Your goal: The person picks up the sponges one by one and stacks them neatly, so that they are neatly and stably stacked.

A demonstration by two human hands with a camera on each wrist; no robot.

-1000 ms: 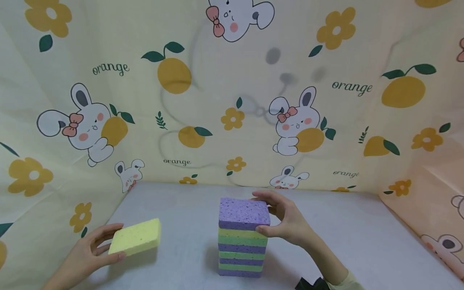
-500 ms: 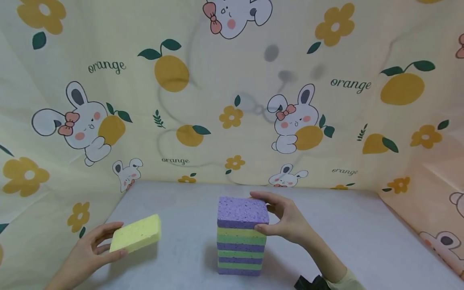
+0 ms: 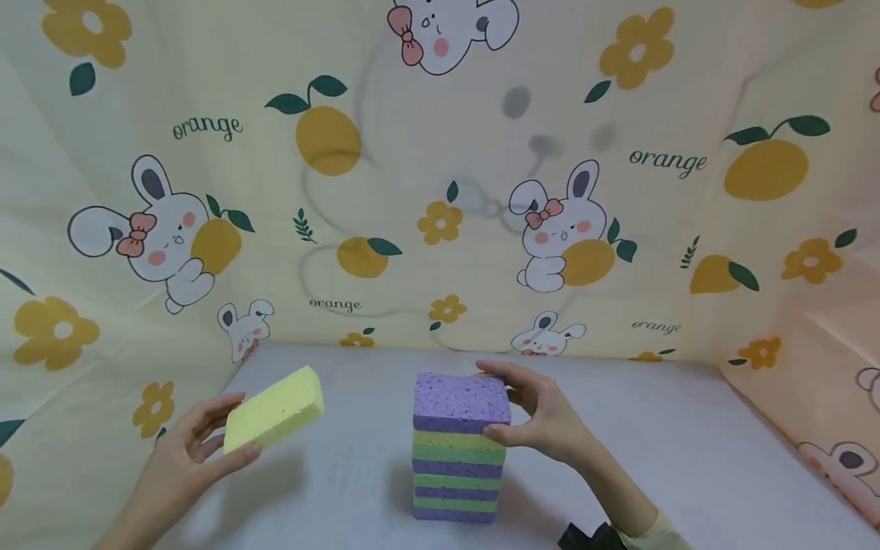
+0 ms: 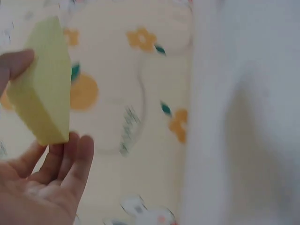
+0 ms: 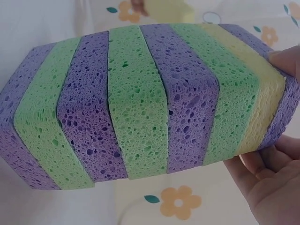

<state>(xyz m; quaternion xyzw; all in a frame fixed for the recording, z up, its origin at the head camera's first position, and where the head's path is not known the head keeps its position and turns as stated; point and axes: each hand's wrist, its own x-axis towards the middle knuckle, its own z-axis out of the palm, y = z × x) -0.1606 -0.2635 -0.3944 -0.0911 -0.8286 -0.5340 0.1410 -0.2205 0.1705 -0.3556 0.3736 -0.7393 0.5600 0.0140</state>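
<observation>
Head view. I see the left hand [image 3: 189, 458] pinching a yellow sponge [image 3: 273, 409] between thumb and fingers, lifted off the grey tabletop [image 3: 653, 443] and tilted so that its far end rides higher. The sponge's long axis runs from about 8 o'clock, at the hand, toward 2 o'clock, its free end pointing at the sponge stack [image 3: 459, 451]. That stack stands near the table's middle, at roughly 3 o'clock from the yellow sponge and clearly apart from it; a purple sponge [image 3: 461, 399] forms its top layer, over alternating yellow, green and purple slabs. The right hand [image 3: 546, 416] is the nearer hand to the stack: it cups the upper right edge, fingers over the far side of the top slab and thumb against the near face, wrist coming in from 5 o'clock.

Left wrist view. The fingers [image 4: 75, 161] lie fairly straight under the yellow sponge, thumb on its opposite face.

Right wrist view. The stack's porous side fills the frame, with the thumb at its edge. A patterned backdrop [image 3: 440, 153] encloses the table.
</observation>
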